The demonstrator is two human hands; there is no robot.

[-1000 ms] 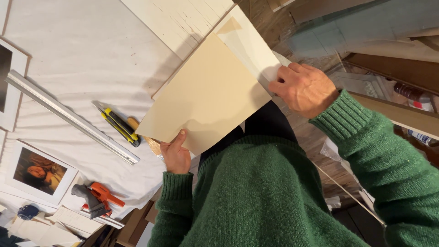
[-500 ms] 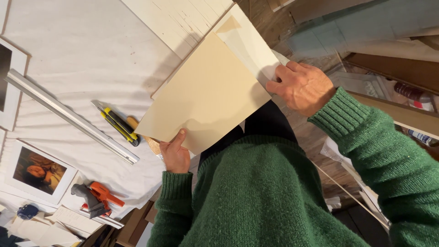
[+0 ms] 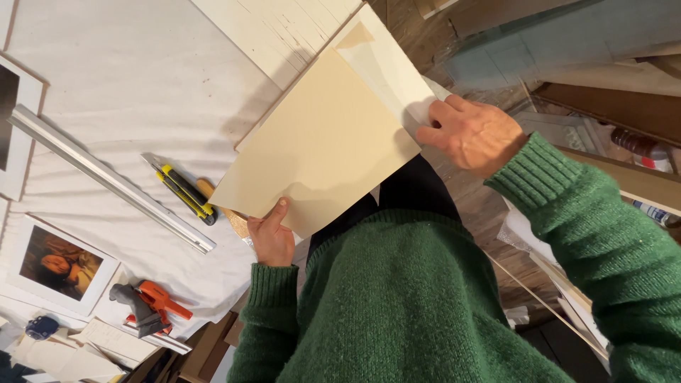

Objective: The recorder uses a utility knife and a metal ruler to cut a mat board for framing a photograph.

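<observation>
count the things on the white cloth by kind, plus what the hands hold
Beige board sheet, held by left hand and right hand: 1
Metal straightedge: 1
Yellow-black utility knife: 1
Matted pictures: 2
Orange-grey tool: 1
Total: 6

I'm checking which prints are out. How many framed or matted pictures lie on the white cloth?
2: one matted portrait print at lower left, one dark picture cut off by the left edge. Others may lie outside view.

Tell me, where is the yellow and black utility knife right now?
In the head view, the yellow and black utility knife lies on the white cloth, between the long silver metal bar and the beige card sheet, just beyond the left hand.
</observation>
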